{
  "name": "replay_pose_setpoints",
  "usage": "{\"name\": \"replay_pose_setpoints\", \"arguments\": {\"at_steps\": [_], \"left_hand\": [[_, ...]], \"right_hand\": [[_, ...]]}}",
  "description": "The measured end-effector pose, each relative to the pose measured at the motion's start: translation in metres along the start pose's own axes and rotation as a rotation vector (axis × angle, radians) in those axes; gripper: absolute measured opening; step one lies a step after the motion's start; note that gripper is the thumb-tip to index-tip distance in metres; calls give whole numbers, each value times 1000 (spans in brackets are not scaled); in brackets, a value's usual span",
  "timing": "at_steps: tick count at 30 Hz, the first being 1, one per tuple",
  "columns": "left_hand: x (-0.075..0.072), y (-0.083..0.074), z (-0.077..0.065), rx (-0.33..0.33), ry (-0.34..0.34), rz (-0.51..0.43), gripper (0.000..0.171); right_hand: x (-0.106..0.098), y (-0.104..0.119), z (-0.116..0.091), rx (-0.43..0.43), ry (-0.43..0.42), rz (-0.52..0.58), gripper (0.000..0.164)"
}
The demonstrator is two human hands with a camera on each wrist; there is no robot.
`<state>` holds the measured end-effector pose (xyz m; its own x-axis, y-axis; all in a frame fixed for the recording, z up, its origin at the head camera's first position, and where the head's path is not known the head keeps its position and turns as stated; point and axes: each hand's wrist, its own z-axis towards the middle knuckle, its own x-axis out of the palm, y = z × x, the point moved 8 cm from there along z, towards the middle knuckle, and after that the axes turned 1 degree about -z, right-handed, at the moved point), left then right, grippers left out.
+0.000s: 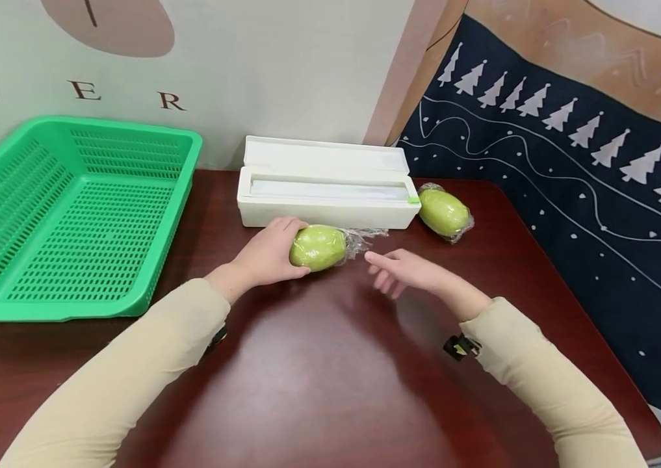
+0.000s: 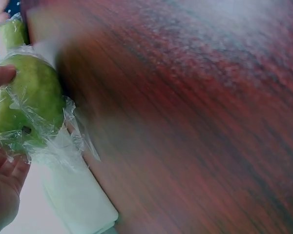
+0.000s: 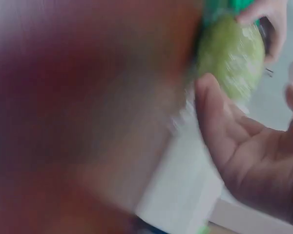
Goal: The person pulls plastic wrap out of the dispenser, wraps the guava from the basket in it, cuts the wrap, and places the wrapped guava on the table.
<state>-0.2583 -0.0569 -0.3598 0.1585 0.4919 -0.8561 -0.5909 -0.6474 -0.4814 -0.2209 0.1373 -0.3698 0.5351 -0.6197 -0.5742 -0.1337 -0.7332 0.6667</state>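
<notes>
My left hand [image 1: 272, 252] grips an oval green fruit [image 1: 320, 247] by its left end, thumb on the near side and fingers over the far side. Clear plastic wrap [image 1: 359, 242] covers this fruit and trails loosely off its right end. In the left wrist view a dark spot shows on the wrapped end of the fruit [image 2: 31, 97]. My right hand [image 1: 403, 270], holding nothing, is just right of the loose wrap with its fingers relaxed. Its fingers overlap the lower edge of the fruit [image 3: 229, 58] in the right wrist view.
Behind the fruit stands a white plastic-wrap box [image 1: 330, 211] with its lid raised. A second wrapped green fruit [image 1: 444, 212] lies at the box's right end. A green slotted basket [image 1: 157, 260] occupies the left of the dark red table [image 1: 307, 390]. Walls border the back and right.
</notes>
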Motion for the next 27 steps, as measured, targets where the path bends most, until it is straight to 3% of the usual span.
{"name": "replay_pose_setpoints", "arguments": {"at_steps": [2,5,8,10,13,19,24,27], "left_hand": [[0,1,0,-3,2,-5,71],[1,1,2,4,6,-19,70],[3,-1,3,23,12,-39,68],[4,-2,3,36,17,-52,68],[3,-4,5,48,29,-67,67],[1,-9,9,90,66,-77,68],[0,-13,12,121,95,-87,66],[-1,-14,12,126,109,-91,67]], "right_hand": [[16,-2,6,27,105,241,72],[28,0,18,38,120,531,79],[27,4,28,5,24,662,77],[23,6,34,-28,-52,648,73],[19,10,40,-111,-133,501,66],[17,20,44,-289,-222,-100,60],[20,36,45,-452,-199,-307,71],[21,46,47,-477,-173,-416,88]]}}
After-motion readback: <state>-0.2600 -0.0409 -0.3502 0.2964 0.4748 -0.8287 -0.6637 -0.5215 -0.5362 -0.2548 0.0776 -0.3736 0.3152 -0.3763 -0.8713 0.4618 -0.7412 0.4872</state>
